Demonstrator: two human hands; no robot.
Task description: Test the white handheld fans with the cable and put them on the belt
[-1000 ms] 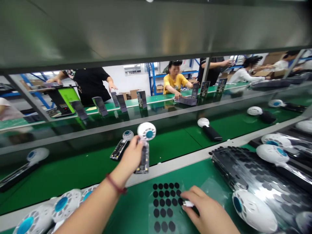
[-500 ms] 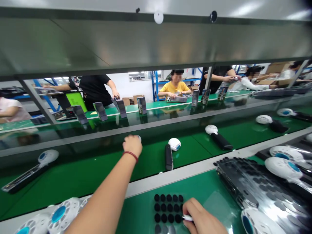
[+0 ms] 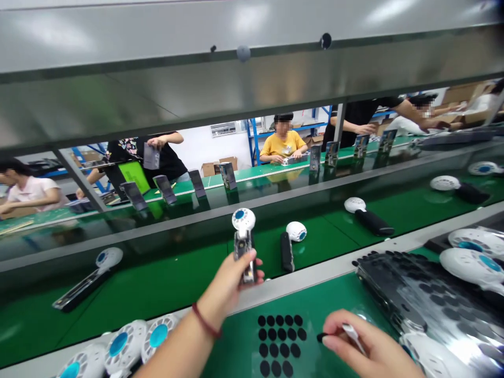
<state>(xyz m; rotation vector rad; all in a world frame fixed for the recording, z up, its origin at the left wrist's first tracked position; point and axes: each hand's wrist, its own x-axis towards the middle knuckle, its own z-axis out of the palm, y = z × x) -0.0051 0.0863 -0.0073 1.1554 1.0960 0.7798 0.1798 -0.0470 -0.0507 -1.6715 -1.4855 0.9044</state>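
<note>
1. The left hand (image 3: 232, 273) has its fingers wrapped around the open handle of a small fan (image 3: 243, 242), held upright above the near edge of the green belt (image 3: 157, 278), white-and-blue head on top.
2. The right hand (image 3: 370, 346) pinches white tweezers (image 3: 352, 333), fingers closed on them, tip just right of the sheet of black round pads (image 3: 280, 336).
3. A finished fan (image 3: 290, 241) lies on the belt just right of the held one; more fan heads (image 3: 129, 341) sit near left.

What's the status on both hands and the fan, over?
Left hand shut on open-backed fan, lifted over the belt. Right hand pinching white tweezers beside the black dot sheet. Nothing in the way.
</note>
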